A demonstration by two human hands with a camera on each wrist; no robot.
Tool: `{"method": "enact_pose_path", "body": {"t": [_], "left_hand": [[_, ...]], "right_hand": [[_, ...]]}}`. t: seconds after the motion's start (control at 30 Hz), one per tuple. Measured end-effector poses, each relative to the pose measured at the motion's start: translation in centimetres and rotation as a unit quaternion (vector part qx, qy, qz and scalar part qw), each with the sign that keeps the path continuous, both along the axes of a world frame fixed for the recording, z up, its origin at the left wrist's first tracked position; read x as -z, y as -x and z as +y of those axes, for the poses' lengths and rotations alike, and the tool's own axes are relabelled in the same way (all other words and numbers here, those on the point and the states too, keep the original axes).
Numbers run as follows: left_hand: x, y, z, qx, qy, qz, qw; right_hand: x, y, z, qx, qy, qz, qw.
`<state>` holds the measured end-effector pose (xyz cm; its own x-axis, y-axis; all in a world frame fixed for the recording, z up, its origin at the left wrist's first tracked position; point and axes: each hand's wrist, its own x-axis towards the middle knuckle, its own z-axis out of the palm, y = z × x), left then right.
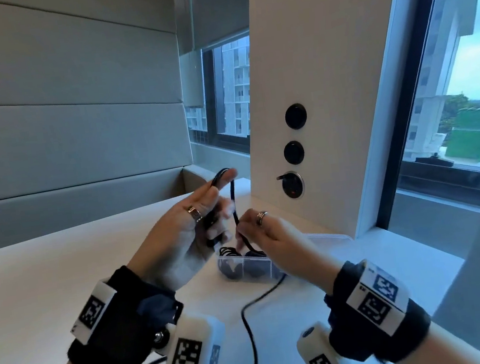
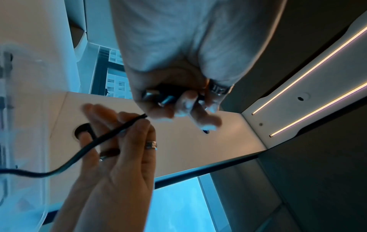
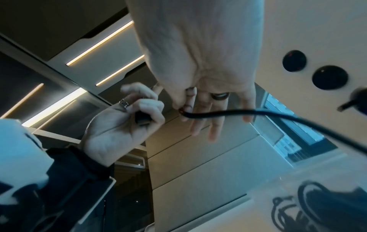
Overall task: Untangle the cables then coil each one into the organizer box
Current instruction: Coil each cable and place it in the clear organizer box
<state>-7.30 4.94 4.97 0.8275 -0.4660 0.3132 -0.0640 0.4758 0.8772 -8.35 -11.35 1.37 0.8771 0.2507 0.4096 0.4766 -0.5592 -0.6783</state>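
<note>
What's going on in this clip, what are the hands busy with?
A person is winding a black cable by hand above a clear organizer box on a white table. The left hand grips the plug end with the cable looped over its raised index finger, while the right hand pinches the cable lower down. The rest of it trails off the table's near edge. Dark coiled cables already lie in the box, so this one is not yet stowed.
</note>
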Motion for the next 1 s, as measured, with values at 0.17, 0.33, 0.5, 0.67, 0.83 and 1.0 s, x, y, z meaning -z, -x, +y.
{"method": "enact_pose_path", "body": {"t": [0.17, 0.33, 0.5, 0.67, 0.83, 1.0], "left_hand": [[0.2, -0.9, -0.6, -0.053, 0.074, -0.004, 0.996], [0.5, -3.2, -1.1, -0.209, -0.168, -0.198, 0.943], [0.2, -4.9, -1.4, -0.329, -0.341, -0.411, 0.779], [1.4, -6.9, -0.6, -0.272, -0.443, -0.483, 0.704], [1.9, -3.7, -1.5, -0.007, -0.424, -0.323, 0.846], [1.0, -1.9, -3.6, 0.129, -0.247, -0.184, 0.943]], "right_hand": [[1.0, 1.2, 0.2, -0.052, 0.097, 0.006, 0.994], [1.3, 1.6, -0.9, -0.030, 0.158, -0.092, 0.983], [0.9, 2.2, -2.6, 0.010, 0.151, -0.143, 0.978], [0.5, 3.3, -4.0, 0.077, 0.182, -0.234, 0.952], [-1.1, 1.9, -6.5, 0.186, 0.102, -0.278, 0.937], [0.0, -0.2, -6.2, 0.223, 0.090, -0.184, 0.953]]}}
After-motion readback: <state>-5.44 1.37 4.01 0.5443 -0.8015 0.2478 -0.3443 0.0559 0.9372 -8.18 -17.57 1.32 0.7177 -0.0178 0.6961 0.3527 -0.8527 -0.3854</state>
